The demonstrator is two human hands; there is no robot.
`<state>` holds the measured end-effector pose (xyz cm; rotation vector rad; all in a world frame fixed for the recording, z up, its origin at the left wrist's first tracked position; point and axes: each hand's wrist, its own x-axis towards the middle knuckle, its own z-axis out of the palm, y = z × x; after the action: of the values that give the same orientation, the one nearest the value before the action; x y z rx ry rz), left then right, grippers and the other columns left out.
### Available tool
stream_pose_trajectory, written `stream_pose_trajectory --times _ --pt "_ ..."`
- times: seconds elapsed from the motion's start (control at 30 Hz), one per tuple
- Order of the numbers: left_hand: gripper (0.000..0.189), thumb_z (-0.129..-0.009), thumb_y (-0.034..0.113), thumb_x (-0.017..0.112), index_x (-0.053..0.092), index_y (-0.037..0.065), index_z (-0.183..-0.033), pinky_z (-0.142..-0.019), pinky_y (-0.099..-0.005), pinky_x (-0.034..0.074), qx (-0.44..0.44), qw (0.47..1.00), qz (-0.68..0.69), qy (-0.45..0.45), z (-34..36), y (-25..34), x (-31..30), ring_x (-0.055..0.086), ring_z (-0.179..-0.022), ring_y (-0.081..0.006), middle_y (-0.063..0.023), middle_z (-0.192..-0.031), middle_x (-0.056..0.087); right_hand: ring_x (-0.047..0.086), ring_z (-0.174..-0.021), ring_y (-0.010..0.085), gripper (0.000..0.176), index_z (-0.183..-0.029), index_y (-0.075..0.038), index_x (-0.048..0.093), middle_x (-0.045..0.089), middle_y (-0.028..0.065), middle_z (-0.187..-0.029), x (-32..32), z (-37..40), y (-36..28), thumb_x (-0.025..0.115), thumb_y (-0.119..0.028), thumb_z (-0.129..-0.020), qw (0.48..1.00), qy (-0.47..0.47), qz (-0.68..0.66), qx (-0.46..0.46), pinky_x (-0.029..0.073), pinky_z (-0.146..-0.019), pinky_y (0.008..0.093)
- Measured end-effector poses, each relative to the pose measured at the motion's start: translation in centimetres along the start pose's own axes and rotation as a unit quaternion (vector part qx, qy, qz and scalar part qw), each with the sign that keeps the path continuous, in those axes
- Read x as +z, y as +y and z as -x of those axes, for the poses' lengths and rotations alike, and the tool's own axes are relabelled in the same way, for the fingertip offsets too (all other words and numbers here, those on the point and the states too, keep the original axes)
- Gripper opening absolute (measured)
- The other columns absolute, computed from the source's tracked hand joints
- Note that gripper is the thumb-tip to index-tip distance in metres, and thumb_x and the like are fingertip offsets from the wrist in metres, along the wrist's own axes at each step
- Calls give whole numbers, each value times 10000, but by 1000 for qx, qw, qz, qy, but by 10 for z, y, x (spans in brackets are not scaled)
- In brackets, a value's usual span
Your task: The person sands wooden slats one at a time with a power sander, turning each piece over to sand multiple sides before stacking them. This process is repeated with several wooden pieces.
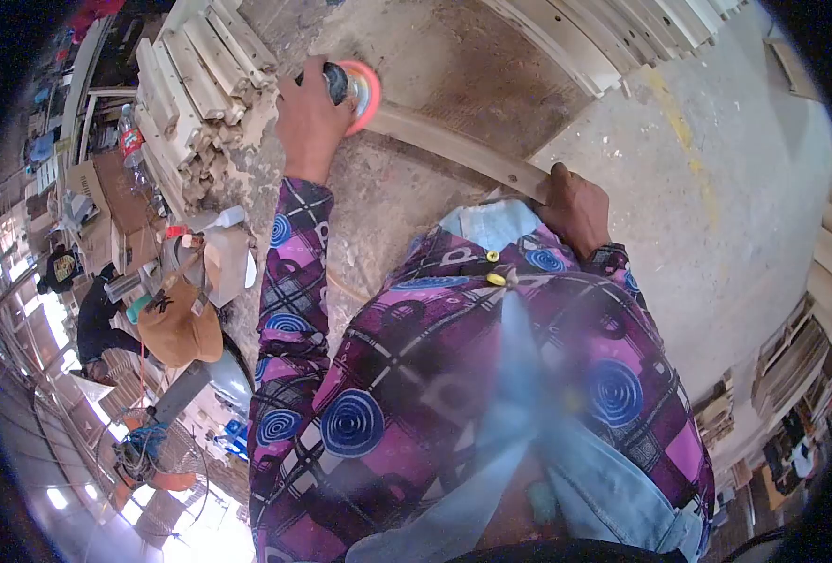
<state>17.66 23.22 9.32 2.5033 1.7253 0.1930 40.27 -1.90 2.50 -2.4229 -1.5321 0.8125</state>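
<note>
My left hand (313, 127) is closed around the dark top of a round power tool (363, 97) with a bright orange-pink rim. The tool sits at the far left end of a long, narrow wooden strip (453, 145). At the strip's near right end, my right hand (580, 211) grips the wood, its fingers wrapped over the edge. The strip lies at a slant across a worn, stained work surface (369, 197), just in front of my patterned shirt.
Stacked wooden pieces (196, 80) lie at the upper left, more (622, 28) at the upper right. On the left are a plastic bottle (130, 141), a cardboard box (130, 192) and a tan cap (183, 324). A person in dark clothing (97, 314) is beyond.
</note>
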Motion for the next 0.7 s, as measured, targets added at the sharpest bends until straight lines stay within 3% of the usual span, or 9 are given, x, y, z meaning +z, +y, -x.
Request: stream_pose_trajectory --times 0.07,0.2,0.3,0.37,0.6,0.7 --pt "612 -706 212 786 500 186 -1246 -778 -484 524 48 999 5 8 5 3 0 575 -995 -450 -227 -1126 500 661 -792 374 372 -908 -47 571 673 172 -833 -2 1 -1 709 -352 -746 1000 17 -19 -13 508 -670 457" --pt "614 -706 207 786 498 186 -1248 -779 -483 522 63 998 -5 -25 12 19 -1 574 -1001 -446 -224 -1115 501 657 -782 378 367 -910 -48 573 671 175 -831 -2 1 1 714 -339 -737 1000 16 -12 1 506 -667 456" --pt "616 -707 218 793 497 179 -1246 -776 -485 520 79 997 16 4 1 2 4 574 -1001 -442 -221 -1107 506 653 -769 384 369 -911 -51 579 669 176 -822 -3 2 0 715 -342 -730 1000 2 -11 6 504 -666 460" --pt "611 -711 228 797 502 187 -1245 -780 -487 518 23 1000 -14 6 -4 -3 1 576 -1000 -435 -219 -1102 512 649 -764 388 374 -904 -51 571 663 179 -810 6 0 4 719 -345 -727 1000 14 -1 4 502 -662 463" --pt "613 -713 227 797 498 188 -1246 -785 -489 518 90 996 -15 -11 2 14 -2 584 -998 -436 -214 -1099 517 651 -717 402 313 -916 -37 580 667 192 -794 3 1 7 664 -294 -759 999 29 -6 -25 508 -628 495" --pt "626 -702 207 793 491 188 -1251 -786 -490 519 54 998 -31 -7 -6 6 -2 576 -1008 -446 -220 -1098 514 651 -717 403 313 -903 -36 584 666 196 -795 2 1 4 663 -303 -760 999 38 -24 -21 510 -631 497"
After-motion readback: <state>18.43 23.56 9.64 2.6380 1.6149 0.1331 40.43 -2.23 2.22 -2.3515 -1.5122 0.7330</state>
